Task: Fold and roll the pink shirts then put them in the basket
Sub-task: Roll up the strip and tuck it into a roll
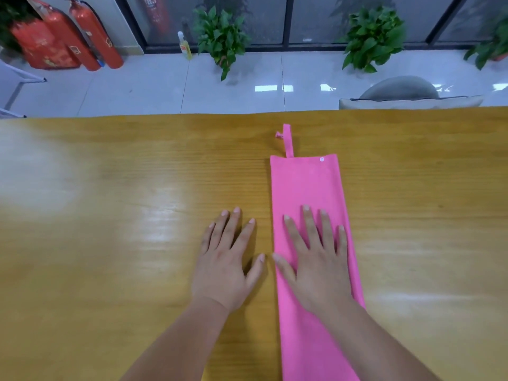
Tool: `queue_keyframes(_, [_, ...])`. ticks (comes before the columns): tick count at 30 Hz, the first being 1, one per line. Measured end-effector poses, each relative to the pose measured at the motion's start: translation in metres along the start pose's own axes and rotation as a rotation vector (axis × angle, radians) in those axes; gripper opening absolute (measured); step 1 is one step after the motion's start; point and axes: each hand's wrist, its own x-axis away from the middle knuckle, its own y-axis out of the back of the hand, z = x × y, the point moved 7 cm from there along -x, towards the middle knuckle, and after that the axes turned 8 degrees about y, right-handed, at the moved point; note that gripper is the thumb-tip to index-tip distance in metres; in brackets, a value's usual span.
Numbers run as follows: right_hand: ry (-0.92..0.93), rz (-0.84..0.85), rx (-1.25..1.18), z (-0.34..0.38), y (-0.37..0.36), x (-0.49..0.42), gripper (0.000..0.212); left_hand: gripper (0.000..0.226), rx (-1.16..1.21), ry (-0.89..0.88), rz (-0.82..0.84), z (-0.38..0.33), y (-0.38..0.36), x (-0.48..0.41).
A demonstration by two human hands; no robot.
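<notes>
On the table (110,188), left of centre, the left hand (222,259) lies flat on the wood, fingers straight and spread, holding nothing. Its thumb tip is just beside the shirt's left edge, so the cloth is at its 3 o'clock. Pink shirt (305,185) is folded to a narrow strip, long axis running 6 to 12 o'clock from the person, near end cut off by the bottom of the view. Far end has a thin strap (287,140) poking out toward 12 and a small white snap (321,159) near the far right corner. Right hand (316,259) sits palm down on the strip, fingers straight, pointing to 12, pressing, not pinching. My read: folding looks done, rolling not started. The roll has to travel along the long axis, so it starts at a short end. The 6 o'clock end is nearer both hands. Right hand is on the cloth; left needs a short shift toward 3. Basket not in view. Risk: one-handed drive skews the roll.
</notes>
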Motion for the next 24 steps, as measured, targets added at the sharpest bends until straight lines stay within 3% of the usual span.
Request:
queue_keyframes(3, [-0.038, 0.010, -0.008, -0.003, -0.003, 0.017, 0.081, 0.073, -0.012, 0.001, 0.003, 0.000, 0.001, 0.000])
queue_keyframes(13, [0.000, -0.015, 0.003, -0.019, 0.008, -0.094, 0.081, 0.070, -0.004, 0.010, -0.005, 0.000, 0.001, 0.001])
queue_keyframes(20, [-0.011, 0.028, -0.019, 0.004, -0.002, 0.018, 0.083, 0.072, 0.003, 0.004, -0.011, -0.001, 0.001, 0.000])
queue_keyframes(24, [-0.035, 0.023, -0.005, -0.002, -0.003, 0.016, 0.084, 0.072, -0.003, 0.007, -0.013, -0.001, 0.002, 0.000])
